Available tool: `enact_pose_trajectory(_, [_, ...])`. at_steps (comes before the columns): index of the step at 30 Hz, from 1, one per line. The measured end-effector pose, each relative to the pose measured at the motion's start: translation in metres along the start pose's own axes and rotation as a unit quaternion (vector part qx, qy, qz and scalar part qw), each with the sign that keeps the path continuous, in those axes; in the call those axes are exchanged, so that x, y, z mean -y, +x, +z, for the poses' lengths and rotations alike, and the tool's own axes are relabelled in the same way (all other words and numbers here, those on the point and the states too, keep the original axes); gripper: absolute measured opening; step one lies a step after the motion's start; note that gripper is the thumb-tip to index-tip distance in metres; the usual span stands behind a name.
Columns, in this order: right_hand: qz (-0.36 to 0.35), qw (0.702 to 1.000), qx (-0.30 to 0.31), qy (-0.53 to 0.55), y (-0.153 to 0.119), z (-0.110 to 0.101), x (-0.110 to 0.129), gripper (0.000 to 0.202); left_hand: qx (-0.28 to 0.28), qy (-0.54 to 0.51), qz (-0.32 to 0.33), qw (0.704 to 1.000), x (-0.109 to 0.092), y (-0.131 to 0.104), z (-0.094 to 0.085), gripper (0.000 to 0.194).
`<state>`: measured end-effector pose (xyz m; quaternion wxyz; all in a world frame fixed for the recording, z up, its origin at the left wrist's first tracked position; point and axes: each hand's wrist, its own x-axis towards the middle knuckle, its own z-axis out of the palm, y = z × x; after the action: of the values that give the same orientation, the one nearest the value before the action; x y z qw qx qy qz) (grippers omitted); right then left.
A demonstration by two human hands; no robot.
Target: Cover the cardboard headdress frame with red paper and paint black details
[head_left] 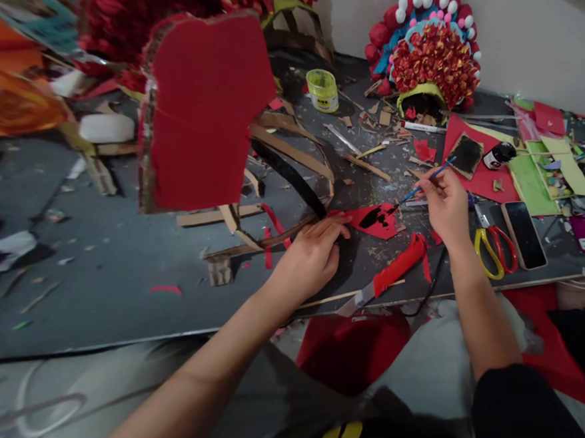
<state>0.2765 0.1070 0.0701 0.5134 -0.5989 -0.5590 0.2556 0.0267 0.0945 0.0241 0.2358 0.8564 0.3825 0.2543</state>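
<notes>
My right hand [443,202] grips a thin blue paintbrush [427,179]. Its dark tip meets a red paper piece [389,227] that has wet-looking black paint [372,219] on it. With curled fingers, my left hand [315,254] holds the left end of this piece down against the table. Just beyond that hand stands a cardboard frame with a black-painted strip [289,172] and a large red panel [209,111]. A small jar of black paint [499,156] is to the right, beside a black-smeared cardboard square [467,155].
Near the front edge lie a red-handled cutter [400,265], yellow-and-red scissors [495,251] and a phone [524,235]. Farther back are a yellow-green tub [322,91] and a beaded headdress [428,52]. Cardboard and paper scraps litter the dark table [101,279].
</notes>
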Motion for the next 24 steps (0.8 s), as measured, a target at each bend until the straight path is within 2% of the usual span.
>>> enact_pose_trajectory(3, [-0.006, 1.000, 0.003, 0.013, -0.003, 0.001, 0.005, 0.026, -0.003, -0.004, 0.009, 1.000, -0.001, 0.000, 0.000, 0.026])
enact_pose_trajectory(7, [0.003, 0.999, 0.041, 0.024, -0.006, 0.010, 0.002, 0.026, 0.002, -0.003, 0.003, 1.000, 0.000, 0.000, -0.001, 0.026])
enact_pose_trajectory(13, [-0.005, 1.000, -0.004, 0.001, -0.002, 0.005, 0.001, 0.025, 0.007, -0.002, -0.002, 1.000, 0.001, -0.001, 0.000, 0.027])
enact_pose_trajectory(19, [-0.001, 0.999, 0.051, 0.015, -0.003, 0.005, 0.002, 0.030, 0.014, -0.005, -0.010, 1.000, 0.000, 0.000, -0.001, 0.027])
enact_pose_trajectory(24, [-0.005, 1.000, 0.001, 0.000, 0.002, -0.004, 0.002, 0.031, 0.016, -0.008, -0.010, 1.000, 0.001, -0.001, 0.000, 0.027])
